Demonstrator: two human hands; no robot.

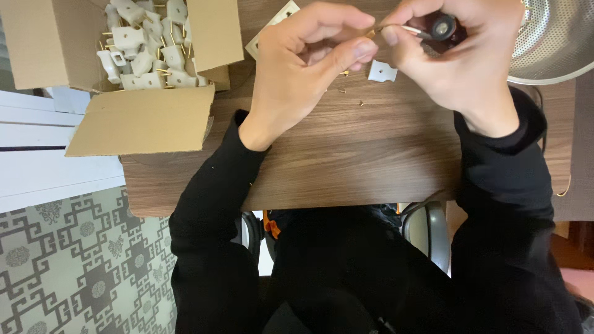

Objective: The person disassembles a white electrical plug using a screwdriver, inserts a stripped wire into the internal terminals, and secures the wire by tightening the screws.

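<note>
My left hand [303,68] is raised over the brown wooden table [359,154], its thumb and forefinger pinched on a small brass part [370,32]. My right hand [458,55] grips a dark-handled screwdriver [440,27], whose metal tip points left at the brass part. A white plastic plug piece [382,72] lies on the table just below the two hands. A few tiny brass screws [344,90] lie near it. Both arms wear black sleeves.
An open cardboard box [142,117] at the table's left end holds several white plug pieces with brass prongs [145,43]. A white plate [272,28] lies behind the left hand. A metal mesh fan guard [554,43] sits at top right. Patterned floor lies below left.
</note>
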